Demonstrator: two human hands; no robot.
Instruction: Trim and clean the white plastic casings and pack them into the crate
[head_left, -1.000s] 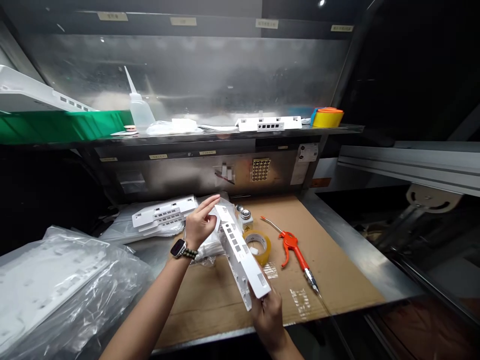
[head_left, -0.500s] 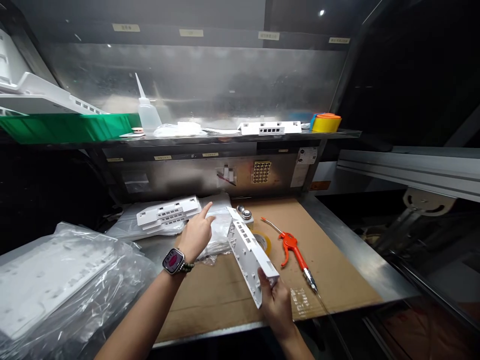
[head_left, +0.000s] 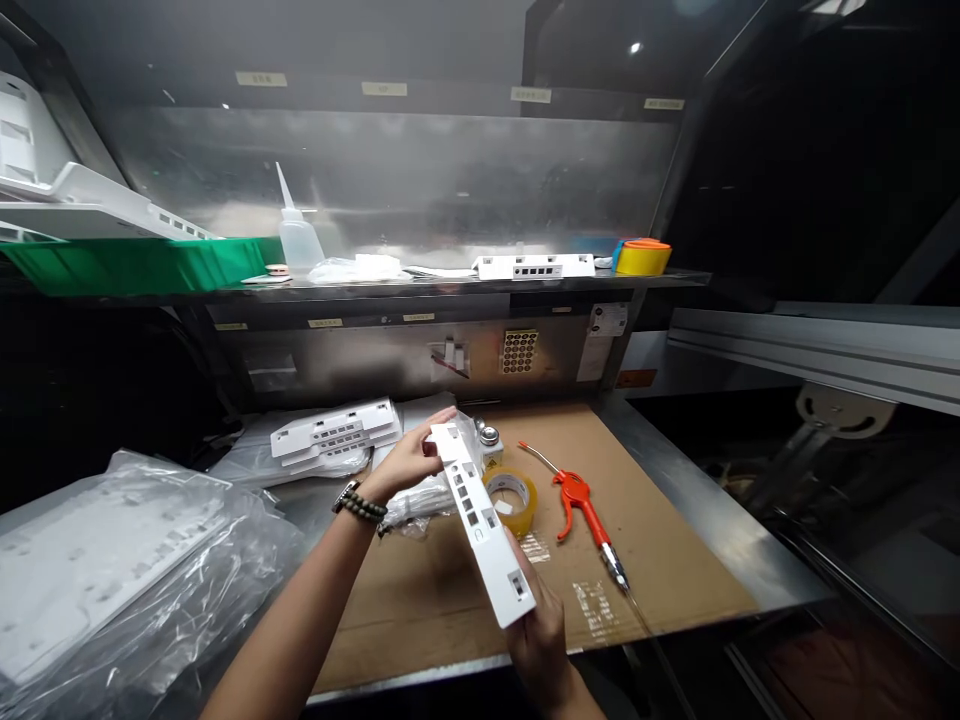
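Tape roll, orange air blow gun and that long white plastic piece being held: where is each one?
Tape roll [head_left: 512, 497], head view, on its yellowish rim.
Orange air blow gun [head_left: 576, 494], head view, on its orange body.
White plastic piece [head_left: 480, 520], head view, on its slotted face.

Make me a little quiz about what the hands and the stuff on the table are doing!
1. True or false: both hands hold the white panel.
2. Which thing lies right of the tape roll on the cardboard? A) air gun B) bottle C) green tray
3. Fill in: the left hand grips the panel's ____ end, the right hand its near end.

Key
1. True.
2. A, the orange air gun; the bottle and the green tray are up on the shelf.
3. Far.
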